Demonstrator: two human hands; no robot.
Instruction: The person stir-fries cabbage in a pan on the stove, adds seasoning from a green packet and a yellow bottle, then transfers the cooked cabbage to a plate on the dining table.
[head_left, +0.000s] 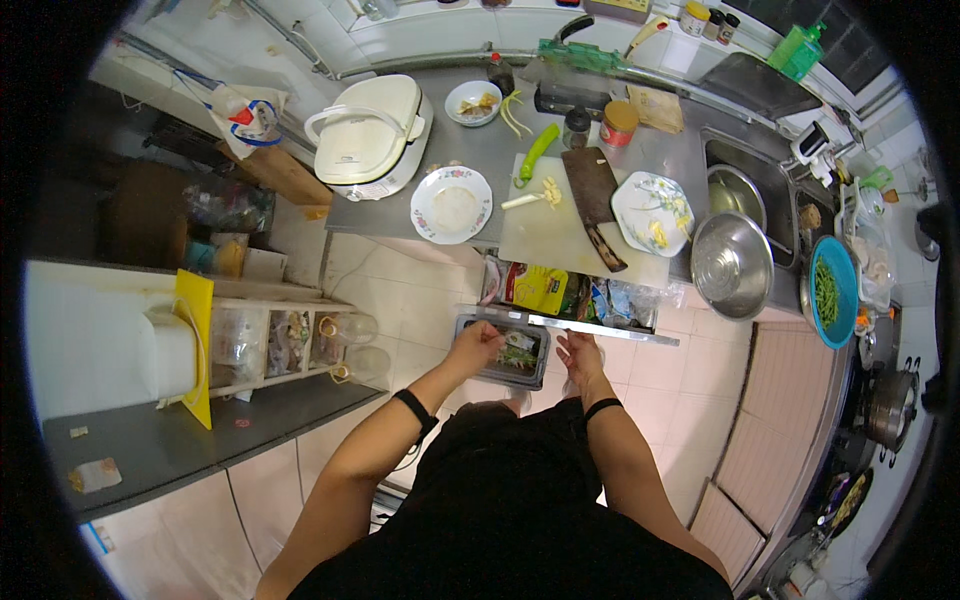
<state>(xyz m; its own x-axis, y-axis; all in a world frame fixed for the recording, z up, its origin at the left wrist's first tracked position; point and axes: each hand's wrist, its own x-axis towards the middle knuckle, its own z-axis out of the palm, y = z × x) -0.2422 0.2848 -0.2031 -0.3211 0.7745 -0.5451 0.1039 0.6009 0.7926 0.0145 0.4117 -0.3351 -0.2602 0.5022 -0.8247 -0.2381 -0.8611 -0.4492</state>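
Note:
An open drawer (600, 325) with food packets (538, 288) in it juts out below the counter. My right hand (580, 355) is at the drawer's front edge, fingers apart; whether it touches the edge is unclear. My left hand (478, 346) hovers over a grey bin (534, 379) with green scraps in it, its fingers curled; I cannot tell if anything is between them. On the counter, a cleaver (590, 184) lies on a white cutting board (517, 244), with chopped pale pieces (552, 193) and a green pepper (538, 154) to its left.
A flowered plate (451, 205) and a white rice cooker (369, 139) stand on the counter's left part. To the right are a patterned plate (651, 211), a steel bowl (731, 265), a sink (752, 166) and a blue basin (834, 292) of green beans. Shelves with bottles (349, 328) stand at left.

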